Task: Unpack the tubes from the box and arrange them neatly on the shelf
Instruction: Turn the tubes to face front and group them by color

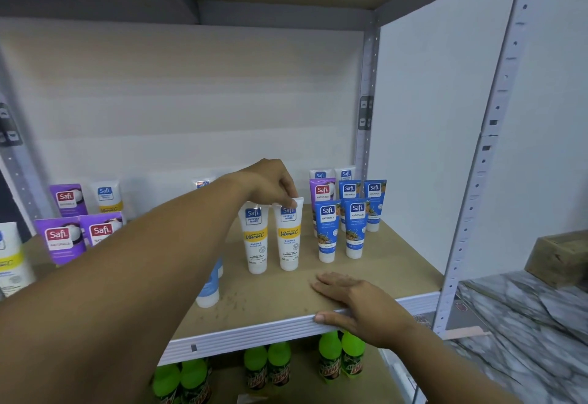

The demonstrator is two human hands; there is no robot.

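Observation:
My left hand [270,182] reaches over the shelf [397,263] and pinches the top edge of a white-and-yellow tube [289,238] that stands cap-down. A matching white-and-yellow tube [256,241] stands right beside it on the left. My right hand [353,298] rests flat on the shelf's front edge, fingers straight on the board and thumb on the white rim [254,332]. Blue tubes [342,228] stand in rows to the right, with a purple tube [321,190] behind them. Purple tubes [74,231] stand at the left. My left forearm partly hides a pale blue tube [208,292].
The shelf's grey metal uprights [471,181] stand at the right, with a white wall behind. Green bottles [340,356] fill the shelf below. A marbled floor [525,324] and a cardboard box corner [560,257] lie to the right. More white-and-yellow tubes [11,257] stand at the far left.

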